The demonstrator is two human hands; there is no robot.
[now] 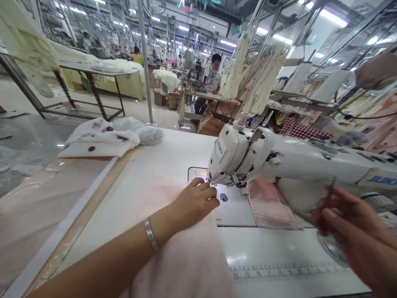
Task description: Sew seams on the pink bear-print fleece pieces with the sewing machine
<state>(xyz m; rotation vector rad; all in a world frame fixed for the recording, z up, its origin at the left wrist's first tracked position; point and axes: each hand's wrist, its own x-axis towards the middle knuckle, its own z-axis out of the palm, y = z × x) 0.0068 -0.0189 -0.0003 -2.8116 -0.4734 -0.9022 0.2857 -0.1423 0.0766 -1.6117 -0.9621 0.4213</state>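
Observation:
My left hand (195,203) lies on a pale pink cloth (186,256) spread over the sewing table, fingers curled together at the cloth's edge just in front of the white sewing machine's (279,159) needle foot (237,182). A silver bangle sits on that wrist. My right hand (350,225) hovers at the lower right, blurred, fingers pinched round a thin dark red tool (325,205) that looks like small snips. A pink checked cloth piece (269,205) lies under the machine arm.
A heap of white spotted cloth (102,138) sits at the table's far left. A person (214,68) works at another machine in the background. Hanging garments (263,78) fill the right. A cardboard box (211,124) stands behind the table.

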